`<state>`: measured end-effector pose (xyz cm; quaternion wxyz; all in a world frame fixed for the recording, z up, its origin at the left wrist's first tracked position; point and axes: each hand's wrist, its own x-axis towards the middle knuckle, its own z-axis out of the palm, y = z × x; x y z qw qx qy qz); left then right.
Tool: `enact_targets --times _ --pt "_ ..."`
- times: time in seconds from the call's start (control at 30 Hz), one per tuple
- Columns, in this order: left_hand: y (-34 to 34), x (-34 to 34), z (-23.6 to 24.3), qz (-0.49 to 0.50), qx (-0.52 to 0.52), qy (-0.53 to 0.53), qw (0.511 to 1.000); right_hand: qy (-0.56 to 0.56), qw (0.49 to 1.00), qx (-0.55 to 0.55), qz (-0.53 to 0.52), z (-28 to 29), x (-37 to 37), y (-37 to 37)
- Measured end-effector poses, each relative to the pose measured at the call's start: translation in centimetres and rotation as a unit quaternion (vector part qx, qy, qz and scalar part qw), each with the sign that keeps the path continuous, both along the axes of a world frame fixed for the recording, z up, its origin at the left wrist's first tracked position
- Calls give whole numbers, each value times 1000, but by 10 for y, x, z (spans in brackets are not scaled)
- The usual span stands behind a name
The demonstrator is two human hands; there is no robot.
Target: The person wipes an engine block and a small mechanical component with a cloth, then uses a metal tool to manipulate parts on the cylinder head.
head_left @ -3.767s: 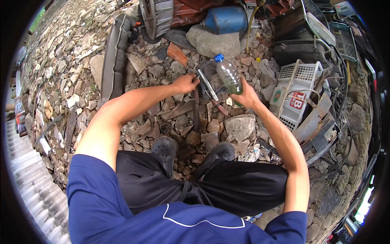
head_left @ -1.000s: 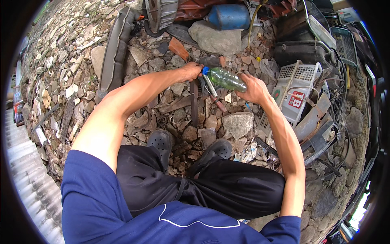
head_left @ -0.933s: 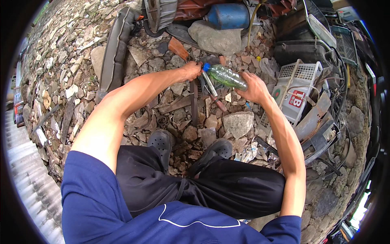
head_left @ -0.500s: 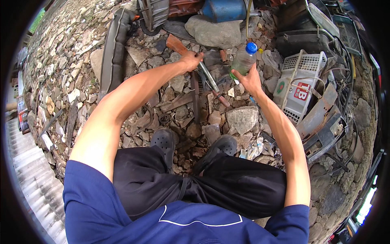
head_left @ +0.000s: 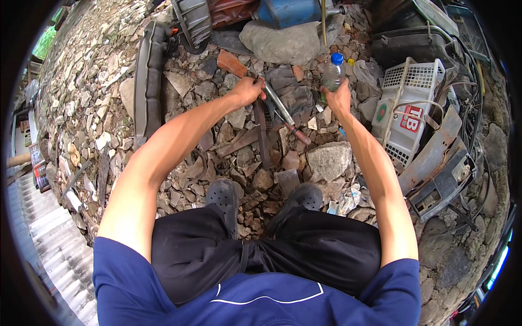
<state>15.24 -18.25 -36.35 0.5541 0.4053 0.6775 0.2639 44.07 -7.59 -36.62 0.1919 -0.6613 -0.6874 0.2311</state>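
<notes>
My left hand point(head_left: 249, 91) is closed around the upper end of a silvery metal shaft point(head_left: 279, 105). Its reddish-brown lower end slants down to the right over the stones. A clear plastic bottle point(head_left: 334, 74) with a blue cap and something greenish low inside is gripped near its base by my right hand point(head_left: 337, 98). The bottle stands almost upright; whether its bottom touches the ground is hidden by my fingers. Between the two hands lies a crumpled dark cloth point(head_left: 292, 89). A flat rusty metal strip point(head_left: 262, 138) lies below my left hand.
Broken stones cover the ground. A big grey rock point(head_left: 280, 42) and a blue metal cylinder point(head_left: 291, 12) lie at the back. To the right are a white plastic basket point(head_left: 405, 111) and dark scrap parts. A long dark metal part point(head_left: 149, 81) lies left; a brick piece point(head_left: 232, 63) is beyond my left hand.
My right hand has moved the bottle slightly away from me and turned it more upright. My left hand, still around the shaft, has shifted a little left, and more of the dark cloth shows.
</notes>
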Motion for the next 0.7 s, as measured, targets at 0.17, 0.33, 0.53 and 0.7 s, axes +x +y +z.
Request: enact_targets --times 0.17,0.33,0.53,0.7 --pt "-2 10 16 19 -39 44 998 -26 999 -24 28 -11 -1 21" --pt "0 10 16 -17 -66 94 993 -42 999 -8 28 -25 -4 32" --pt "-2 1 -1 -38 -45 95 994 -43 996 -8 82 -10 -3 29" --pt "-1 -2 -7 -37 -52 30 998 -51 994 -35 95 -8 11 32"
